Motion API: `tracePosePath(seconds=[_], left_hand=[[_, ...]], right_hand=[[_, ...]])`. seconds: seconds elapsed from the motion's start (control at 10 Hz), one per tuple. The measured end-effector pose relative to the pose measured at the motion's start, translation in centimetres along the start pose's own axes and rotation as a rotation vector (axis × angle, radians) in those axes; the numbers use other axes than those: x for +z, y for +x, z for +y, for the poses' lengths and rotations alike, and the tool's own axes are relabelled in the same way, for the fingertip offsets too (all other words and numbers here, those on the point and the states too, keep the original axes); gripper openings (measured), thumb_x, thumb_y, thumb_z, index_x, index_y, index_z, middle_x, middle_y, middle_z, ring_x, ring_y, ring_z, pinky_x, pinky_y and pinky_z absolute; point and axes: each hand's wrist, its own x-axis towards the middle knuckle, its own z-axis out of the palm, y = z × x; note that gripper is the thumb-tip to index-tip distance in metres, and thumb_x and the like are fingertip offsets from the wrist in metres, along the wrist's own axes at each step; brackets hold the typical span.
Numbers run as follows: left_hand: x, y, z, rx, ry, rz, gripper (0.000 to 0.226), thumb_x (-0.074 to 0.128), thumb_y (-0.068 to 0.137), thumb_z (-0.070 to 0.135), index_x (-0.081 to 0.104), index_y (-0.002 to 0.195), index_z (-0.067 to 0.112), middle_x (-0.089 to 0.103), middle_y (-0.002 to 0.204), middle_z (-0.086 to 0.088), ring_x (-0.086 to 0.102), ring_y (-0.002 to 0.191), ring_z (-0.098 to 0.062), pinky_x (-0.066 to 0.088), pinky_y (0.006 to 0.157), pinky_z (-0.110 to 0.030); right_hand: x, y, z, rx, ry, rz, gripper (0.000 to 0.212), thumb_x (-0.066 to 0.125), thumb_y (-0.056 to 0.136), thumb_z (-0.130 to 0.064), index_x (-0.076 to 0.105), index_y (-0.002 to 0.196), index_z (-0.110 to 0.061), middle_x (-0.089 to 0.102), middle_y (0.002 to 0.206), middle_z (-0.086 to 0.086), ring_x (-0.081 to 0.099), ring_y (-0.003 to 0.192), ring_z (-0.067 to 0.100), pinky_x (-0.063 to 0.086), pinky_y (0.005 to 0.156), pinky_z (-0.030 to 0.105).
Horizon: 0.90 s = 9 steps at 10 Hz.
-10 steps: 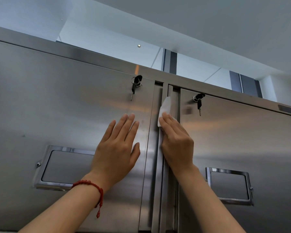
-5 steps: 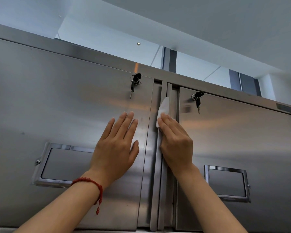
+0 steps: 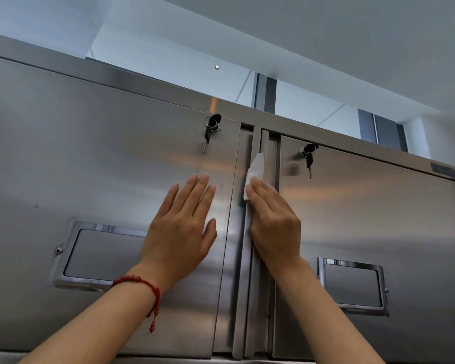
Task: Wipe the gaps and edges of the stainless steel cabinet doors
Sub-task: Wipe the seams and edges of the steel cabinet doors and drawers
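Change since the earlier frames: right hand (image 3: 275,219) and white wipe (image 3: 255,170) sit at almost the same height on the centre gap (image 3: 256,285); the shift is slight, the left hand (image 3: 180,229) unmoved on its door.

Grip, right: fingers straight, pressing the wipe flat against the vertical strip between the two doors; nothing is curled round it that can be seen. The wipe's free end stands up past the fingertips, towards the top of the gap.

Grip, left: palm and straight fingers flat on the left door (image 3: 103,166), holding nothing, just beside the gap.

Handling, judged: the wipe is light, thin and limp, folds easily into a channel, and will likely slide on steel, so it wants fingertip pressure over its middle and not a pinch at a corner. The doors are stiff and smooth.

Hidden or unclear: the part of the wipe under the right hand; the thumb of that hand; the depth of the gap; whether the wipe is damp; the keys (image 3: 210,130) hang well above both hands, their locks small
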Motion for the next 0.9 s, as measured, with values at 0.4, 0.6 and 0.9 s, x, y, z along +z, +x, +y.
tracePosePath(seconds=[0.4,0.6,0.9], left_hand=[[-0.1,0.0,0.0,0.000,0.008,-0.009,0.056,0.032,0.090,0.031,0.049,0.133,-0.001,0.044,0.141,-0.020,0.040,0.132,-0.034,0.037,0.104,-0.054],[-0.1,-0.1,0.0,-0.006,0.012,-0.020,0.057,0.032,0.090,0.031,0.048,0.134,-0.001,0.042,0.142,-0.019,0.038,0.133,-0.033,0.036,0.106,-0.052],[-0.2,-0.1,0.1,-0.003,0.016,-0.015,0.057,0.031,0.090,0.031,0.048,0.133,-0.001,0.042,0.141,-0.020,0.039,0.132,-0.034,0.034,0.106,-0.052]], right_hand=[[-0.7,-1.3,-0.7,0.007,0.014,-0.033,0.035,0.078,0.070,0.009,0.070,0.104,0.005,0.066,0.110,0.020,0.065,0.103,0.031,0.054,0.086,0.044],[-0.8,-1.7,-1.0,0.022,-0.006,-0.026,0.035,0.076,0.071,0.011,0.069,0.105,0.005,0.066,0.112,0.021,0.064,0.104,0.031,0.054,0.087,0.045],[-1.5,-1.7,-1.0,-0.044,-0.037,-0.061,0.034,0.075,0.071,0.010,0.070,0.104,0.005,0.066,0.111,0.022,0.064,0.105,0.032,0.054,0.087,0.044]])
